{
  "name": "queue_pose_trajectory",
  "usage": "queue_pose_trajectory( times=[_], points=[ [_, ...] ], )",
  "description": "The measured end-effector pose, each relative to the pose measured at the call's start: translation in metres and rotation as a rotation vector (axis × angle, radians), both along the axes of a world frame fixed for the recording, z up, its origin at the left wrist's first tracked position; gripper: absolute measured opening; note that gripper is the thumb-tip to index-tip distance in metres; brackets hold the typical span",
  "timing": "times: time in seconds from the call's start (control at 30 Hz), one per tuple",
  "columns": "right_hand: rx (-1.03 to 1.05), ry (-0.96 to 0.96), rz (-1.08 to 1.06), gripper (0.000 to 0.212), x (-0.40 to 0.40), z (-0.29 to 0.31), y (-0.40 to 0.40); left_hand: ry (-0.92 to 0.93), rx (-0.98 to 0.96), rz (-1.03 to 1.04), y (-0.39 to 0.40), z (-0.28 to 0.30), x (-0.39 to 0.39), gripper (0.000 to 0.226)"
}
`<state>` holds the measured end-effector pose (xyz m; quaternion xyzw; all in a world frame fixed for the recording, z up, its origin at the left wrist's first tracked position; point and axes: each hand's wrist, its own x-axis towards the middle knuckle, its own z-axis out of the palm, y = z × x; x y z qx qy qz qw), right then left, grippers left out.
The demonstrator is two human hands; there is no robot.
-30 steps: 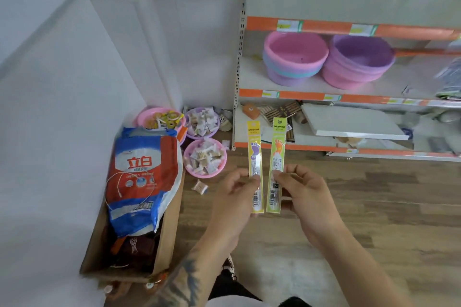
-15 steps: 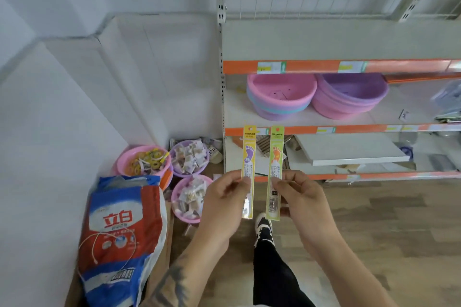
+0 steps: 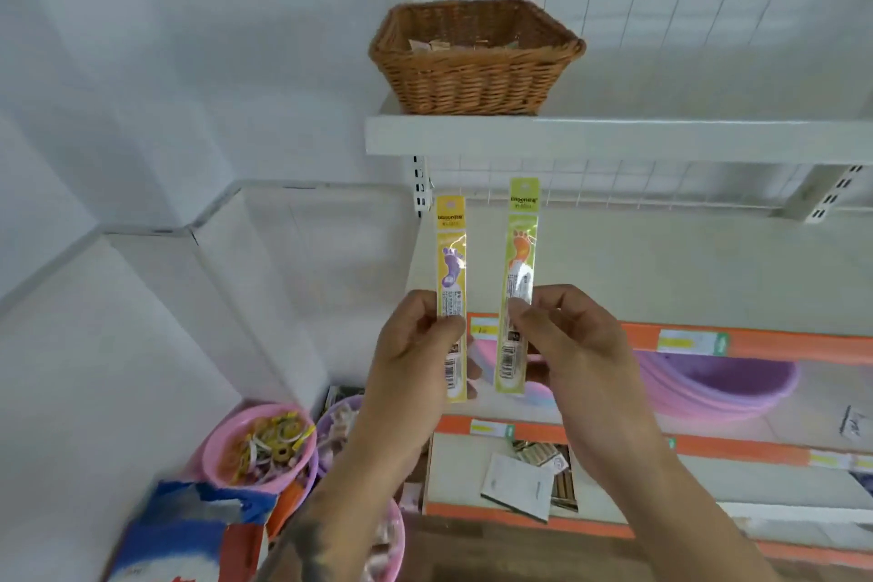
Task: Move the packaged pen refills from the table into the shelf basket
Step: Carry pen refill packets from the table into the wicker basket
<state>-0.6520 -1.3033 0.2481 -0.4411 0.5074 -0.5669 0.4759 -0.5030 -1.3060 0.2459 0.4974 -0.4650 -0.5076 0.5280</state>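
- I see two packaged pen refills held upright side by side, apart from each other, in front of the shelving: a yellow pack point(image 3: 452, 293) with a purple foot print, and a green pack point(image 3: 518, 284) with an orange one.
- My left hand point(image 3: 415, 364) pinches the yellow pack near its lower half, thumb over the front; the bottom edge pokes out below the fingers.
- My right hand point(image 3: 567, 345) pinches the green pack the same way (its top edge stands a little higher than the yellow one's).
- Above both packs sits the wicker basket point(image 3: 477, 80) on the white shelf point(image 3: 661, 139), near the shelf's left end; some small packets show inside it.
- Between the pack tops and the shelf's front lip there is open room, with only wire grid backing behind.
- Lower right, orange-edged shelves carry purple basins point(image 3: 723, 388).
- Lower left, a pink bowl point(image 3: 222, 454) of small items stands on the floor by the wall, beside a blue and red bag point(image 3: 179, 548).
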Motion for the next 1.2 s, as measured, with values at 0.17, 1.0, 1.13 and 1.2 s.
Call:
queue_pose_trajectory(
  times=[0.17,1.0,1.13,1.2],
  points=[
    [-0.135,-0.002,0.064,0.008,-0.007,0.032,-0.033,0.058,-0.078,0.037,-0.03,0.028,-0.019,0.014],
    [-0.474,-0.14,-0.047,0.013,0.01,0.127,-0.074,0.301,-0.461,-0.116,-0.101,0.113,-0.027,0.025],
    [-0.558,-0.031,-0.044,0.013,0.003,0.13,-0.082,0.301,-0.476,-0.148,-0.106,0.124,-0.021,0.015],
    [-0.57,0.024,-0.035,0.016,0.001,0.129,-0.086,0.238,-0.47,-0.145,-0.109,0.125,-0.016,0.019]
  ],
)
